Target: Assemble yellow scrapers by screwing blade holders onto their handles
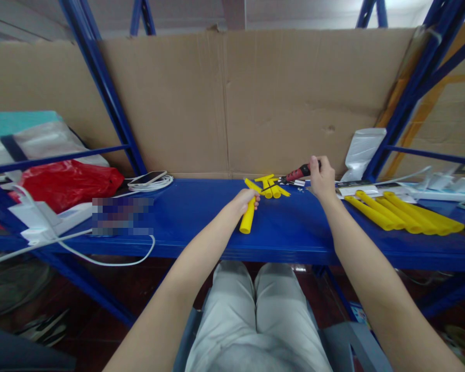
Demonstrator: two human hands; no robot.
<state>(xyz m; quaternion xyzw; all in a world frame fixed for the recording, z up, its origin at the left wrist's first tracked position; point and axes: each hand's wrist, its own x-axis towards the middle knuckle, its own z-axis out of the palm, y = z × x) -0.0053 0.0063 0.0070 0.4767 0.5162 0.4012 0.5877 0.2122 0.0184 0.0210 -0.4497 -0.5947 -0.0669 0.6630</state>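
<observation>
My left hand [249,198] is closed around a yellow tube [247,222], whose lower end points towards me over the blue shelf. In my right hand [323,177], the fingers pinch the black rear end of a screwdriver [295,174] with a red and black handle. Its thin dark shaft slants down and left to the top of the tube at my left fingers; whether the tip goes inside it I cannot tell. Just behind the tube lie several short yellow pieces [268,192], partly crossed by the shaft. Small white and metal bits lie under the handle.
Several long yellow tubes [406,213] lie side by side at the right, near a white power strip [444,193]. A phone [149,179] rests on a coiled white cable at the left. Cardboard [170,103] closes off the back between blue posts [107,93]. A red bag [72,182] lies far left.
</observation>
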